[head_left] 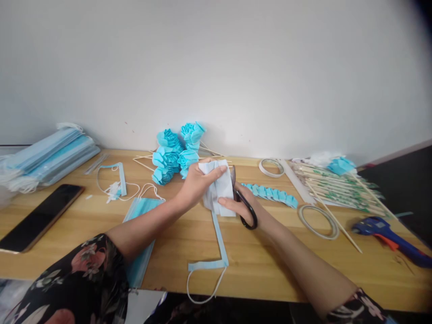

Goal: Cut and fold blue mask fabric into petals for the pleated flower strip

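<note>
Above the middle of the table, my left hand (197, 186) is closed on a partly cut face mask (224, 193), its white side facing me and its thumb across the top. My right hand (258, 209) is closed round black-handled scissors (252, 219). Its thumb also presses on the mask's lower right, and the dark blades stand beside the right edge. A narrow blue strip (219, 240) with a white ear loop (204, 300) hangs below the mask towards the table's front edge. Under my left forearm lies a whole blue mask (143, 261).
Blue flowers (167, 157) on sticks stand against the wall. Stacked masks (50, 155) and a phone (40, 218) lie left. To the right are tape rolls (319, 222), a row of blue petals (272, 193), wooden skewers (337, 184) and a blue glue gun (388, 238). Trimmings (114, 191) lie left of centre.
</note>
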Action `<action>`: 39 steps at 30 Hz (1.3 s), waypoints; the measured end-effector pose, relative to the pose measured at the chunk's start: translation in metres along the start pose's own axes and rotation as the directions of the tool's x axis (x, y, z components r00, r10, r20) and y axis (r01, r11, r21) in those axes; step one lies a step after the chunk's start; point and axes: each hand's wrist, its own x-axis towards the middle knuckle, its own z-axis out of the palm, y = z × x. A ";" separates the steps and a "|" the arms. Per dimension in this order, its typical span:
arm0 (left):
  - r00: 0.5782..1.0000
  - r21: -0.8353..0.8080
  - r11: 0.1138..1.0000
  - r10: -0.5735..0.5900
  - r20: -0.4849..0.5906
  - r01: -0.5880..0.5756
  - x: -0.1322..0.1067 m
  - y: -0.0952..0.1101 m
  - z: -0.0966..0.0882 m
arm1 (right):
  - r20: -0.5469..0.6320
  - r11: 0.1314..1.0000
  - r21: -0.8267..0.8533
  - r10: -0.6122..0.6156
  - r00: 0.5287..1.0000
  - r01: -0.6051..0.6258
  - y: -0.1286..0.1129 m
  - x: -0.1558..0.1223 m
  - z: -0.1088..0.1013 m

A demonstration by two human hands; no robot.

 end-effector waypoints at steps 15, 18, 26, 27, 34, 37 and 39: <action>0.860 0.598 0.763 -0.113 0.498 -0.246 -0.034 0.022 -0.040 | 0.103 0.870 0.470 0.113 0.988 -0.148 -0.010 -0.016 -0.054; 0.752 0.766 0.379 -0.223 0.620 -0.519 -0.049 0.005 -0.045 | -0.009 0.869 0.490 0.090 0.996 -0.074 -0.016 -0.018 -0.059; 0.828 0.895 0.106 -0.345 0.442 -0.433 -0.044 -0.023 -0.025 | -0.014 0.907 0.403 0.135 0.991 -0.118 -0.006 -0.012 -0.055; 0.845 0.903 0.158 -0.320 0.429 -0.400 -0.044 -0.023 -0.024 | 0.000 0.906 0.401 0.147 0.989 -0.135 -0.004 -0.012 -0.055; 0.948 0.891 0.390 -0.116 0.296 -0.231 -0.054 0.025 -0.054 | 0.119 0.910 0.364 0.167 0.979 -0.200 0.008 -0.010 -0.055; 0.992 0.932 0.352 -0.053 0.113 -0.087 -0.046 0.079 -0.100 | 0.150 0.911 0.358 0.161 0.975 -0.205 0.009 -0.010 -0.052; 0.998 0.947 0.315 0.004 -0.064 0.060 -0.038 0.119 -0.135 | 0.218 0.905 0.363 0.151 0.964 -0.224 0.006 -0.009 -0.050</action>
